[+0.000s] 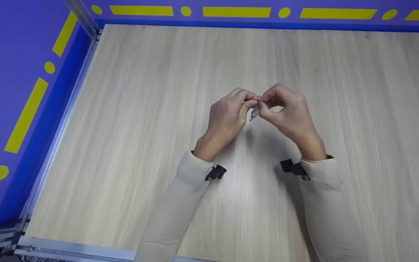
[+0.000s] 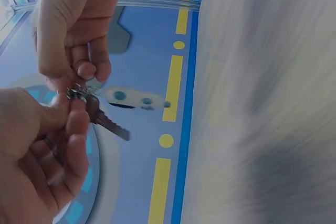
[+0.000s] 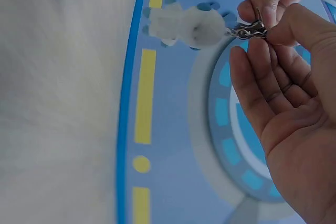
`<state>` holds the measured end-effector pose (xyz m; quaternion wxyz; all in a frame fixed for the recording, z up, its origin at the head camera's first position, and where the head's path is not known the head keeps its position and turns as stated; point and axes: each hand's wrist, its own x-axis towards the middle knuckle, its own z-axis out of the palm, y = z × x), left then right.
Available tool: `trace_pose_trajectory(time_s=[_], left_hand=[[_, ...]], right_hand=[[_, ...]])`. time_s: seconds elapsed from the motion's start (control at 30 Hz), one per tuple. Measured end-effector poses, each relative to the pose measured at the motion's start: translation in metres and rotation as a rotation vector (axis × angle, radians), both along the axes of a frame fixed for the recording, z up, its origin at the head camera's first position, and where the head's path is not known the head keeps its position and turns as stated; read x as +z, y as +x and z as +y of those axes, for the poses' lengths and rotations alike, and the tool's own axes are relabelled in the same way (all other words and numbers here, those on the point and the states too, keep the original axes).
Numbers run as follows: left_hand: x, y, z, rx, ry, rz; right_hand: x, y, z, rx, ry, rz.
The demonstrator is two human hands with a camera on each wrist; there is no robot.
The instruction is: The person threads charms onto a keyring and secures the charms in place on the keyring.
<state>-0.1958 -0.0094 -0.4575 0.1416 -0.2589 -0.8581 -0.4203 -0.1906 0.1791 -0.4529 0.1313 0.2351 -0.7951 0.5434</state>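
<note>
1. One left hand [image 1: 227, 112] and one right hand [image 1: 292, 112] meet over one desk [image 1: 140, 109], fingertips close together.
2. Both hands' fingers are pinched closed on one metal keychain [image 3: 244, 32] (exactly which link each grips is hidden).
3. One key [image 2: 112, 124] hangs from the keychain, above the desk.
4. One white charm [image 3: 202, 27] with blue spots hangs beside the key.

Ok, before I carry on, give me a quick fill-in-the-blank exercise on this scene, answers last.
1. Left grip and right grip pinch the bunch above a tabletop patterned with ____ grain.
2. In the left wrist view, a toothed metal ____ shows beside the white charm.
3. In the right wrist view, a linked metal ____ runs from the charm.
4. The stripes on the blue walls are ____.

Missing words: wood; key; chain; yellow.
</note>
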Motion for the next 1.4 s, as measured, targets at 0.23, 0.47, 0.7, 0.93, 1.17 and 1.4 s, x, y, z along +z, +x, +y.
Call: trace_pose_trajectory(time_s=[0.23,0.47,0.7,0.93,1.17,1.4], left_hand=[[-0.003,-0.003,0.0,-0.108,0.118,0.128],[-0.002,0.0,0.002,0.016,0.027,0.097],[0.0,0.0,0.001,-0.017,0.06,0.064],[-0.001,-0.002,0.001,-0.084,0.129,0.175],[-0.002,0.001,0.003,0.02,0.023,0.168],[-0.003,0.001,0.004,0.048,-0.04,0.131]], right_hand=[[-0.003,0.0,0.008,0.06,-0.43,-0.368],[0.003,0.001,0.0,0.01,-0.056,-0.026],[0.005,0.001,0.001,-0.018,-0.02,-0.009],[0.008,0.001,0.007,0.042,-0.403,-0.371],[0.01,0.004,0.002,-0.012,-0.142,-0.165],[0.007,0.003,0.0,-0.024,0.029,0.022]])
